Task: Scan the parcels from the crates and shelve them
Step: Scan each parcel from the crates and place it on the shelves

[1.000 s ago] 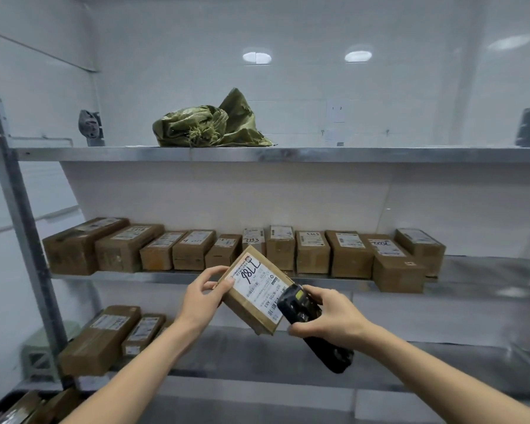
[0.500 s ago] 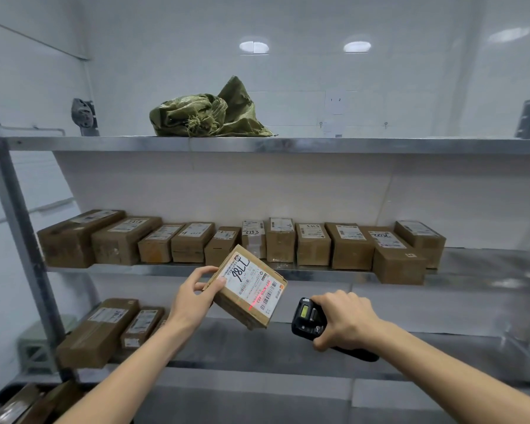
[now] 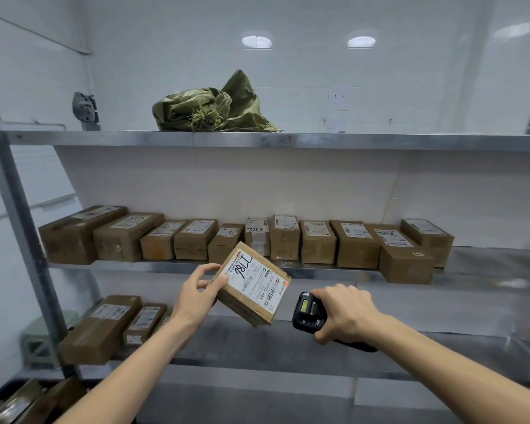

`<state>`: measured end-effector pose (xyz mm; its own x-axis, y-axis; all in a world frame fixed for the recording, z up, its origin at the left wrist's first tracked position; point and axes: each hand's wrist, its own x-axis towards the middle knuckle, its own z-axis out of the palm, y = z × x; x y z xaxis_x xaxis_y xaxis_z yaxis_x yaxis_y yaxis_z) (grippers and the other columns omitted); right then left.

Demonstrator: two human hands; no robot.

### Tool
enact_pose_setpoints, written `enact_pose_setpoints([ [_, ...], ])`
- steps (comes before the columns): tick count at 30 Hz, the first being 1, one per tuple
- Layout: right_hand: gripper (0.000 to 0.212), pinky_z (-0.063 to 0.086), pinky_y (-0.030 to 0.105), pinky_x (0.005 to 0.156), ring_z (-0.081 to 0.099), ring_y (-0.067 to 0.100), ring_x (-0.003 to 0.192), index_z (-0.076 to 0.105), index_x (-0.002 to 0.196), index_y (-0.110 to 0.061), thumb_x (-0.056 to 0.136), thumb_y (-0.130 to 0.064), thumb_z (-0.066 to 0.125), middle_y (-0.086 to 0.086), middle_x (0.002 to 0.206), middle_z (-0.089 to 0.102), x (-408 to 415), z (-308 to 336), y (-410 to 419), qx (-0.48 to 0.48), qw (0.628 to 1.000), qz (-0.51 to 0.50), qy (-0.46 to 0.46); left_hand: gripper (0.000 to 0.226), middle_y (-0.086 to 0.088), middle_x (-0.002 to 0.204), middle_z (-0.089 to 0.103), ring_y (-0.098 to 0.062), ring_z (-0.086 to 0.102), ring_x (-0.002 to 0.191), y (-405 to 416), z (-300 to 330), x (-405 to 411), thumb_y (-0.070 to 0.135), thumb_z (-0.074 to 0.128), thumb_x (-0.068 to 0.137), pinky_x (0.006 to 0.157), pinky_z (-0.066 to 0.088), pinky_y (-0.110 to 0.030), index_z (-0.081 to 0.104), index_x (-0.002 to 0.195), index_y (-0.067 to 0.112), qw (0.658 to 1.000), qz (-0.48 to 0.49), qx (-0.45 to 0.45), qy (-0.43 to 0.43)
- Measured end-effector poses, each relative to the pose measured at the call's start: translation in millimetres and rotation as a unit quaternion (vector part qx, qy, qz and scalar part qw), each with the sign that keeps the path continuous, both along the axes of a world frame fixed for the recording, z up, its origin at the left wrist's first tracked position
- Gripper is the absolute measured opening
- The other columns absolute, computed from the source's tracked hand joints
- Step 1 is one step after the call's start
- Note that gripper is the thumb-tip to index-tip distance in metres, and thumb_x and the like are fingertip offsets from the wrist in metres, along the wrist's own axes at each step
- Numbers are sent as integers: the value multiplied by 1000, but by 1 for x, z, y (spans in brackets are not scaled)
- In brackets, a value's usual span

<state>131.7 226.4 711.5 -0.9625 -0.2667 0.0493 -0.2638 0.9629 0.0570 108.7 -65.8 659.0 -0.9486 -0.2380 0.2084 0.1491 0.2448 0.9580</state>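
Cardboard parcel (image 3: 251, 286), tilted with its label up, is gripped by the left hand (image 3: 196, 293); a black handheld scanner (image 3: 308, 313) is clasped just beside it by the right hand (image 3: 346, 312).

In front of me stands a grey galvanised metal shelving rack (image 3: 288, 141) with three shelves in view, held at the left by a slanting steel upright post (image 3: 19, 228). Behind it rises a glossy white tiled wall (image 3: 318, 62), where two bright oval reflections of ceiling lamps (image 3: 256, 41) shine side by side. A small white paper sheet marked 1 and 2 (image 3: 339, 97) is stuck to that wall. Low at the left, beyond the post, sits a pale green plastic stool (image 3: 39, 335).
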Motion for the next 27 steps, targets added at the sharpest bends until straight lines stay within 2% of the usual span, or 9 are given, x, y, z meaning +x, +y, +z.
enact_pose_setpoints([
  [6,51,40,31,67,54,26,83,61,107,-28,64,-47,80,-5,93,62,-10,-2,-4,-5,1000,0,8,18,-4,94,76,-21,69,98,-4,-3,-7,48,69,89,93,56,-51,64,106,49,1000,0,7,-3],
  [9,54,43,31,68,58,22,86,61,107,-31,61,-52,80,-7,97,67,-15,-7,-1,-49,999,-2,-8,17,-3,94,76,-22,69,98,-5,-5,-10,44,68,92,92,57,-50,63,108,46,1000,-4,17,-5],
  [11,57,52,31,71,64,17,89,63,107,-33,57,-57,80,-12,96,70,-18,-12,-1,-114,993,1,-35,18,-5,93,76,-22,70,97,-2,-8,-11,39,66,95,91,58,-48,63,112,40,999,-5,33,-9],
  [13,58,61,36,79,69,10,89,67,108,-36,56,-57,82,-14,95,73,-20,-21,-6,-220,971,24,-92,24,-8,95,75,-23,70,97,1,-14,-11,35,64,97,90,59,-46,61,120,32,998,-6,61,-21],
  [15,57,61,32,87,71,5,90,72,114,-36,61,-50,87,-14,100,76,-20,-34,-15,-319,936,47,-144,25,-9,103,74,-24,70,101,5,-24,-9,34,63,97,90,59,-46,60,122,31,995,-15,92,-45],
  [18,64,59,26,90,71,2,98,71,124,-37,65,-45,91,-17,108,76,-21,-55,-28,-402,897,60,-171,26,-5,115,71,-23,68,107,6,-44,-6,34,62,97,89,59,-43,59,124,35,988,-30,118,-92],
  [22,64,57,20,88,71,1,99,69,126,-43,66,-41,92,-20,109,75,-32,-79,-35,-422,883,73,-189,21,-6,111,74,-21,71,99,-9,-70,-4,33,65,94,76,56,-35,64,116,30,981,-24,135,-137],
  [25,58,58,23,90,72,3,97,72,120,-40,66,-39,92,-17,105,77,-44,-97,-41,-412,885,76,-202,18,-2,100,78,-19,74,89,-19,-87,0,36,65,95,76,58,-35,64,109,26,979,-15,132,-153],
  [27,57,57,25,90,73,5,96,73,118,-40,64,-40,92,-15,103,78,-52,-106,-46,-407,886,76,-208,24,-4,105,77,-20,74,89,-27,-99,0,39,71,90,78,58,-36,63,111,28,978,-11,124,-165],
])
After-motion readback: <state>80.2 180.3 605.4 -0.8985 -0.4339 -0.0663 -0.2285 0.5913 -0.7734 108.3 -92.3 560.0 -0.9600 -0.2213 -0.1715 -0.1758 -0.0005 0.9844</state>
